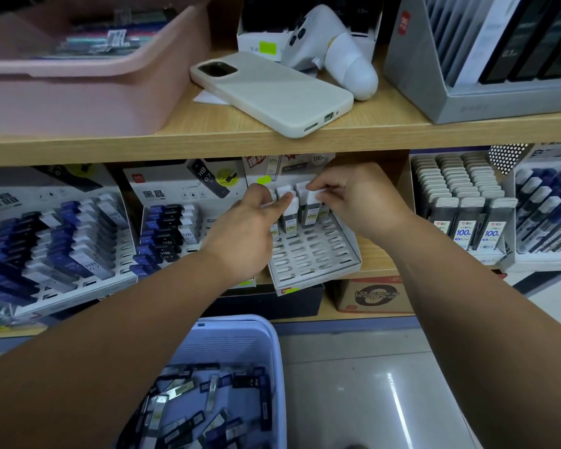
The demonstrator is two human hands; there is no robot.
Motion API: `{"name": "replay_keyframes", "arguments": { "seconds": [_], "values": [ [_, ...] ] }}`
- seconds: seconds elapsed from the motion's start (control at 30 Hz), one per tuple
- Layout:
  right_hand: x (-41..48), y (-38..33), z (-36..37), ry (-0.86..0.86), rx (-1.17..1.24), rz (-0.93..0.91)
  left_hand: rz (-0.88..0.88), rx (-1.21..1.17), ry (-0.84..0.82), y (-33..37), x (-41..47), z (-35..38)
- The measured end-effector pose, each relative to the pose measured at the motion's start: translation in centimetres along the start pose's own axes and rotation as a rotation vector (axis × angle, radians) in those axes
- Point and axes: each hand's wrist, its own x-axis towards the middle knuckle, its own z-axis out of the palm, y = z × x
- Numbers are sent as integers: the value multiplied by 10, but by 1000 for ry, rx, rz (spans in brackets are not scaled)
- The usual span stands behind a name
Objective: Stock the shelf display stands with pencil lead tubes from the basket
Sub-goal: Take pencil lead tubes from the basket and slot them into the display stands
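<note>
Lower wooden shelf point(378, 252): a white-capped lead tube point(312, 207) is pinched by the right hand point(360, 199) for upright slotting; the neighbouring tube point(289, 218) is pinched steady by the left hand point(250, 223).

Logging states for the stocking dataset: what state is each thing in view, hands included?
left hand: pinching centre tube at its cap
right hand: pinching neighbouring tube at its cap
white stand: back row filled, front slots empty
basket: holding loose tubes
phone: face down, corner overhanging shelf edge
</note>
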Motion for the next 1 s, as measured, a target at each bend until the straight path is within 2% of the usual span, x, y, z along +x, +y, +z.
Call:
{"name": "replay_keyframes", "arguments": {
  "seconds": [0.13,0.27,0.43,0.57,0.73,0.87,0.93,1.0],
  "values": [
    [-3,5,8,39,-43,-87,9,15,-7,-1,0,1],
    [-5,12,18,43,7,44,16,20,-12,1,0,0],
    [-10,3,19,-2,-40,77,0,58,-57,3,-1,-6],
    [-21,-12,16,-54,-169,84,-30,97,-110,11,-12,-27],
    [-60,-45,21,-13,-244,35,-59,-1,23,-5,-78,-62],
    [-111,-74,59,-159,-175,95,-128,-56,55,-41,-171,-65],
    [-140,-81,89,-299,-122,219,-243,-64,-7,-59,-217,-56],
    [-168,-84,120,-466,-84,352,-394,-91,-165,-78,-253,-41]
  ]
}}
